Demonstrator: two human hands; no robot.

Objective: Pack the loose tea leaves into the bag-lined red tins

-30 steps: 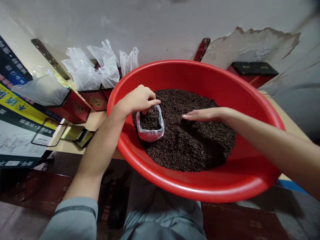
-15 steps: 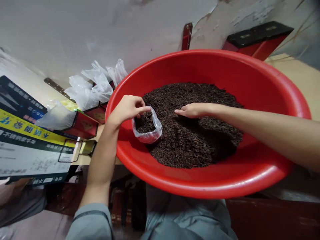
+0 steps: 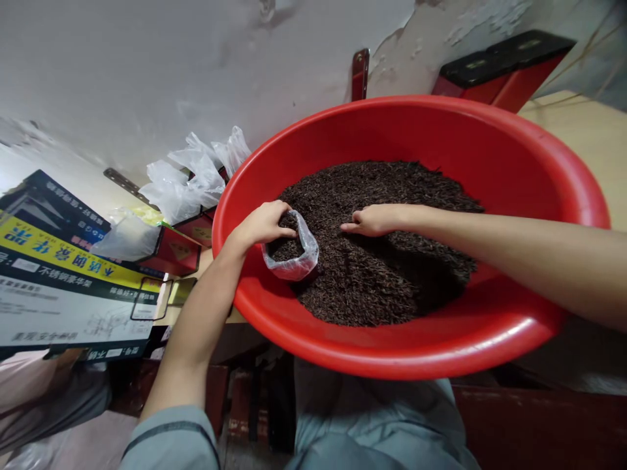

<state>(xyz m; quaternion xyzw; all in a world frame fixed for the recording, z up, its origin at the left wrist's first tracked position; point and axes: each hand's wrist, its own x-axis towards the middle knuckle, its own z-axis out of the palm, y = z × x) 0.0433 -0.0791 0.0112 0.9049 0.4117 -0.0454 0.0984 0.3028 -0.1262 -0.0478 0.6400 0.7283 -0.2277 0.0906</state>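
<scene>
Since half a second ago, the left hand point(image 3: 267, 222) has dipped its thumb from the bag's rim into its mouth. Thumb and first finger stand apart; I can't tell if hidden fingers pinch the bag point(image 3: 296, 266). It sits at the tub's left, partly filled. It looks thin, floppy and slippery, so hold the rim and cup its bottom. The right hand point(image 3: 372, 220), fingers bent, touches dark bits point(image 3: 367, 294), likely light and crumbly; I can't tell if it grips any. Around them is the big tub point(image 3: 401, 358), on the desk point(image 3: 597, 134).
</scene>
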